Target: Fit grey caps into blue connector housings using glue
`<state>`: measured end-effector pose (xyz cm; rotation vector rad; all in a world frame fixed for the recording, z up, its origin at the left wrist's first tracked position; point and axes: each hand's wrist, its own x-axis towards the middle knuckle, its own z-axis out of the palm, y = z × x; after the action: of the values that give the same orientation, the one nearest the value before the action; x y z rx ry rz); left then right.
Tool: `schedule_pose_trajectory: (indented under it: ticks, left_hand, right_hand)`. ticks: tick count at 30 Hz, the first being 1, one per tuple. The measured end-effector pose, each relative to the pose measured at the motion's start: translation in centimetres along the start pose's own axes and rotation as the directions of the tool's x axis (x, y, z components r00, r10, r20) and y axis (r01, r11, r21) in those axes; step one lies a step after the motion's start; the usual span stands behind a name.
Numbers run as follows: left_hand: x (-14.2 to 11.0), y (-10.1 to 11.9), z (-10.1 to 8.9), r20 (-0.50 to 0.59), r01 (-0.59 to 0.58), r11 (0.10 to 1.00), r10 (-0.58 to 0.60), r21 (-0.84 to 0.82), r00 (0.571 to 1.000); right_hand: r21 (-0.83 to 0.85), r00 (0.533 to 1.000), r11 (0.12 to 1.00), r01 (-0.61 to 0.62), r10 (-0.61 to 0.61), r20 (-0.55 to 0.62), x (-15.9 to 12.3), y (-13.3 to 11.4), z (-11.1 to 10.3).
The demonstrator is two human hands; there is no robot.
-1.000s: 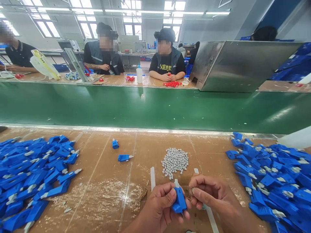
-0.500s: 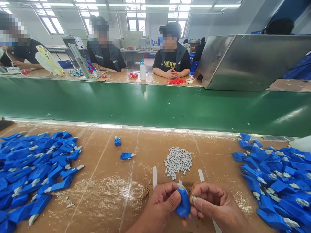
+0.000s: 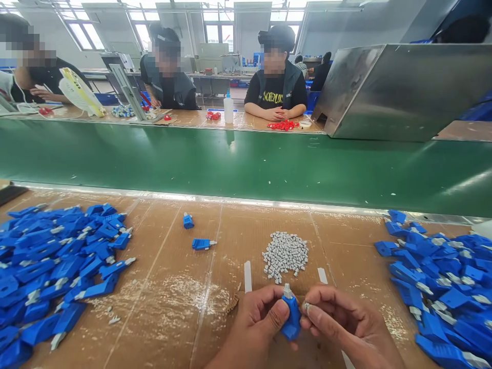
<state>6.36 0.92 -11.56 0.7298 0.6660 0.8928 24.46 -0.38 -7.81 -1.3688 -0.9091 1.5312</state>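
Note:
My left hand (image 3: 257,320) grips a blue plastic connector body (image 3: 292,319), held upright with its pale tip (image 3: 287,292) pointing away from me. My right hand (image 3: 346,320) pinches a small grey part (image 3: 306,307) between thumb and forefinger, right beside the blue body. Beyond my hands lies a heap of similar small grey parts (image 3: 285,256). Large loose piles of blue connectors spread to the left (image 3: 57,261) and right (image 3: 442,292). Two single blue connectors (image 3: 202,244) (image 3: 188,221) lie apart on the bench.
The cardboard-covered bench (image 3: 161,246) is dusted with pale shavings. White strips (image 3: 248,277) stand out near my hands. Beyond it run a green conveyor belt (image 3: 230,159) and a steel hood (image 3: 400,92). Co-workers sit at the far bench with red parts (image 3: 283,125) and a white bottle (image 3: 228,108).
The whole view has shifted slightly as my head moved. My hands stay together, with the blue connector still in my left hand and the grey part still at my right fingertips.

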Motion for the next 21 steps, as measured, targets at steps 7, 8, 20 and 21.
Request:
schedule_pose_trajectory:
  ticks: [7,8,20,21]
  left_hand:
    - [-0.3,0.8,0.5,-0.011,-0.049,0.993,0.050,0.104,0.999]
    - [-0.3,0.7,0.4,-0.004,-0.060,0.991,0.061,0.116,0.998]
    - [-0.4,-0.2,0.2,-0.012,-0.155,0.964,0.161,0.217,0.987]
    - [-0.4,-0.3,0.1,-0.016,-0.179,0.953,0.189,0.244,0.982]
  right_hand:
    - [-0.004,0.991,0.994,0.112,-0.111,0.075,0.3,0.7,0.7]
    - [0.007,0.992,0.995,0.104,-0.104,0.078,0.3,0.8,0.7]
    - [-0.026,0.981,0.981,0.192,-0.193,-0.024,0.1,1.9,1.5]
    - [-0.032,0.977,0.977,0.213,-0.213,-0.006,0.1,2.1,1.4]
